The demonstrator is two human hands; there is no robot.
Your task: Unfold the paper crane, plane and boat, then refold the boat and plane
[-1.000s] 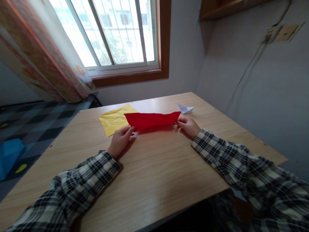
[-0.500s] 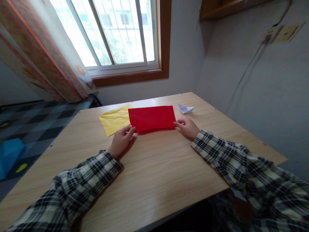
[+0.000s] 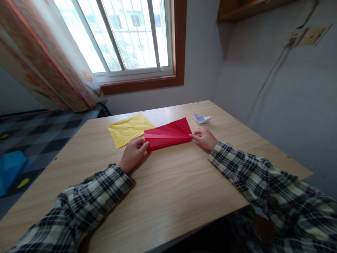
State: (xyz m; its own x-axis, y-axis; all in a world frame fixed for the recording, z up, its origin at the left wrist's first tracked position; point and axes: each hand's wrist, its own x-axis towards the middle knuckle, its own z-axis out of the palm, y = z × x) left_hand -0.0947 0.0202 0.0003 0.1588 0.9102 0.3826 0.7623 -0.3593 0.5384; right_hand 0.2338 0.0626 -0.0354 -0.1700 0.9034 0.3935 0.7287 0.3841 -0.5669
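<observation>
A folded sheet of red paper (image 3: pixel 168 135), longer than it is wide, is held just over the table, tilted with its right end farther back. My left hand (image 3: pixel 133 151) pinches its near left corner between thumb and fingers. At the near right corner, my right hand (image 3: pixel 204 137) grips the paper the same way. A lighter crease band runs across the red surface. Behind its left end lies a creased yellow paper sheet (image 3: pixel 129 129), partly overlapped by the red one. A small white paper boat (image 3: pixel 202 118) stands behind my right hand.
The wooden table (image 3: pixel 168 196) reaches toward a wall with a window (image 3: pixel 131 35). On the left, a blue folded object (image 3: pixel 12 168) rests on a checked surface (image 3: pixel 47 140). A cable (image 3: pixel 268 82) hangs from the socket at right.
The red paper's left end has come nearer and lower, so the sheet now slants and shows a crease band. More of the yellow paper is uncovered. My right hand has stayed nearly still.
</observation>
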